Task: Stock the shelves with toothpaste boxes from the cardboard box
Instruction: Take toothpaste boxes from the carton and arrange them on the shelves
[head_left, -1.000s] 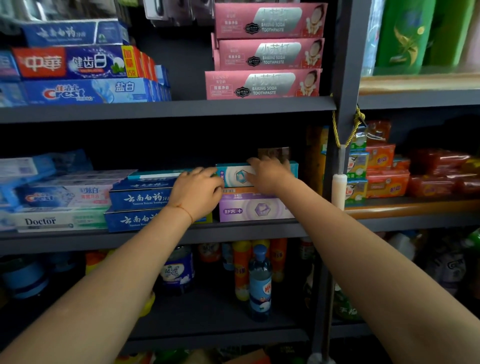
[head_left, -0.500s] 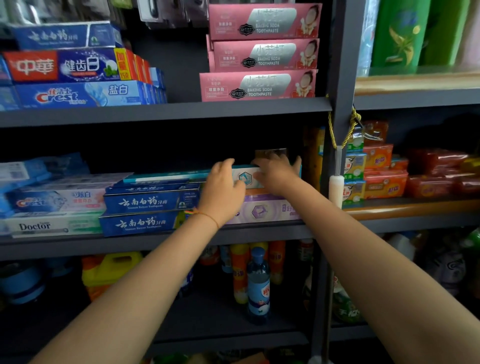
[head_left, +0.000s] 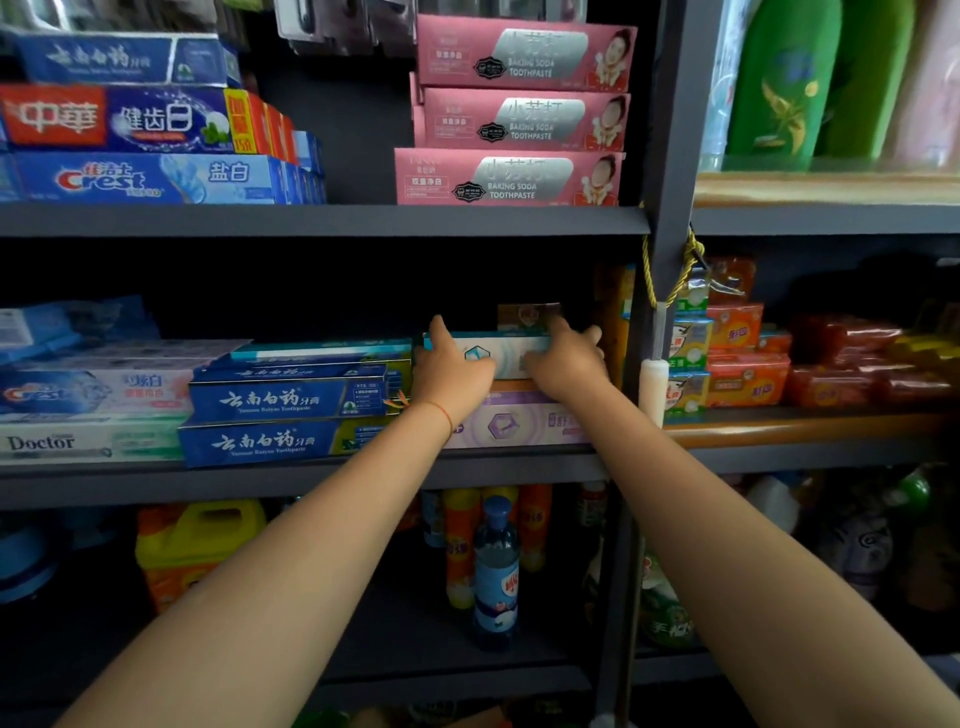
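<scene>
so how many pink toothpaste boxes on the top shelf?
3, stacked at the shelf's right end: top, middle, bottom. More may sit hidden behind them.

Printed "BAKING SODA TOOTHPASTE" on pink boxes (head_left: 511, 176). Printed "Crest" on blue box (head_left: 150, 179), top shelf. Written "Doctor" on white box (head_left: 88, 442), middle shelf.

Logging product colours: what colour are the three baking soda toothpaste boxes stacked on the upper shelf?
Pink baking soda toothpaste boxes, clearest in the head view.
</scene>
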